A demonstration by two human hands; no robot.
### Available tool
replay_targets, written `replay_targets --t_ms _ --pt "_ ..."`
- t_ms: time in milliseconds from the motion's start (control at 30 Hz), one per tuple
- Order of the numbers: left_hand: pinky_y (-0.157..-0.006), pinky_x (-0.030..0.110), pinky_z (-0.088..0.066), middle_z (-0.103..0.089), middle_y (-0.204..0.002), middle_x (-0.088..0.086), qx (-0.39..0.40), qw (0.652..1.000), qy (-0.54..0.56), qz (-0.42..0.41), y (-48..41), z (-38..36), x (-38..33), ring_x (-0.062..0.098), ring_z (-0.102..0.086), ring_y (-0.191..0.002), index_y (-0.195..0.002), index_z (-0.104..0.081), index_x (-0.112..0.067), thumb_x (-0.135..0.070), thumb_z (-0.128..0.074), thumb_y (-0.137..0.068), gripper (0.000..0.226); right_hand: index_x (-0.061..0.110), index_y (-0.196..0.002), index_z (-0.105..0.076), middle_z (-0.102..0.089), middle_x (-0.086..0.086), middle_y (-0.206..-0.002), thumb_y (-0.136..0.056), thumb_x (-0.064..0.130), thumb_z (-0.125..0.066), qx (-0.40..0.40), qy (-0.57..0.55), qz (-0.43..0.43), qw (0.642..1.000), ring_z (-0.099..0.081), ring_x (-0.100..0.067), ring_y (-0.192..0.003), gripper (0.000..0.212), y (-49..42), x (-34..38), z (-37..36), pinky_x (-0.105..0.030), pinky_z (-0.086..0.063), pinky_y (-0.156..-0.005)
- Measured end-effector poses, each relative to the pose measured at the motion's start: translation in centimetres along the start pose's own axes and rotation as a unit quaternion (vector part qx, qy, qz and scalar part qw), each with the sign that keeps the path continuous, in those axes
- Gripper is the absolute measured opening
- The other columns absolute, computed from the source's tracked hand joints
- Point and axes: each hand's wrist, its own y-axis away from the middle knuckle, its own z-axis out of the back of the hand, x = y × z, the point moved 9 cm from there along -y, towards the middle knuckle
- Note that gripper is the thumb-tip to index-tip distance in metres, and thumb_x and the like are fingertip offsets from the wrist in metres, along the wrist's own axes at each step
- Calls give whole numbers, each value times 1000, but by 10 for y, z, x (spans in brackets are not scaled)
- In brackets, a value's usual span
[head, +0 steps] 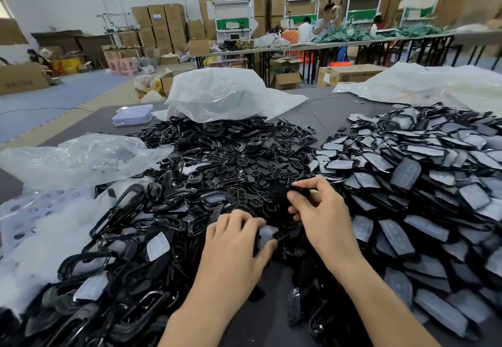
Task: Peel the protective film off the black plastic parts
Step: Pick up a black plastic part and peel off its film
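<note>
Because each part looks light, stiff and slick under thin, limp film, a film corner is the likely place to nip. At bench (326, 111) centre the left grip (236, 240) pinches a filmed part (267, 234); the right grip (323, 210), at its 1 o'clock, pinches a black piece (294, 191). The white bag (217, 94) at 12 o'clock hides its contents.
</note>
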Motion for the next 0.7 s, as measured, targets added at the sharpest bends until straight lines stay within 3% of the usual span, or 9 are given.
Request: replay_targets --t_ms 100,233,300,367,433,500,633,700 --pt "-87 38 -49 -60 -98 -9 21 999 -32 -3 1 -7 2 19 -61 -96 -98 -72 -27 -44 -73 -84 23 38 -91 -62 -73 12 -77 -94 23 -69 -26 4 -4 1000 -69 -6 -71 17 -1 -2 4 -33 -56 -74" --pt "-87 35 -48 -59 -94 -13 4 1000 -15 -1 -1 -2 1 15 -57 -94 -91 -69 -28 -43 -62 -93 17 35 -94 -63 -74 11 -79 -94 22 -69 -23 -24 -19 999 -70 -9 -74 15 -1 -3 2 -30 -56 -72" --pt "-87 29 -43 -58 -95 -18 -9 997 70 44 -3 4 7 8 -52 -94 -95 -68 -31 -46 -47 -98 25 26 -96 -65 -76 6 -82 -94 13 -69 1 -123 -58 991 -73 -15 -81 13 -1 -5 -5 -24 -57 -66" --pt "-80 19 -41 -61 -87 -19 -29 972 207 110 -4 7 17 3 -54 -88 -96 -66 -37 -41 -45 -99 22 17 -97 -67 -78 -2 -89 -93 7 -68 58 -237 -105 964 -74 -22 -91 10 3 -6 -20 -22 -58 -69" --pt "-65 13 -40 -64 -79 -15 -42 940 303 151 -4 8 22 5 -58 -71 -92 -66 -37 -35 -46 -102 23 15 -96 -69 -78 -7 -96 -92 6 -68 111 -289 -130 942 -75 -25 -95 9 9 -4 -33 -26 -59 -73" --pt "-59 12 -40 -64 -74 -10 -43 925 345 155 -5 11 19 3 -55 -61 -87 -65 -34 -29 -47 -104 25 14 -98 -69 -77 -12 -99 -92 8 -68 140 -295 -136 935 -75 -26 -95 9 13 -4 -40 -27 -59 -74" --pt "-75 24 -54 -67 -72 -6 -20 887 428 169 -5 6 18 7 -64 -71 -104 -66 -30 -24 -51 -103 16 7 -104 -66 -77 -11 -93 -92 6 -67 144 -299 -133 934 -75 -23 -88 12 14 -3 -44 -24 -59 -74" --pt "-75 22 -53 -70 -75 -6 -2 887 432 163 -5 3 15 6 -66 -74 -109 -65 -27 -24 -54 -102 13 4 -105 -65 -77 -10 -93 -93 4 -66 135 -301 -124 936 -75 -20 -87 13 13 -3 -41 -23 -58 -74"
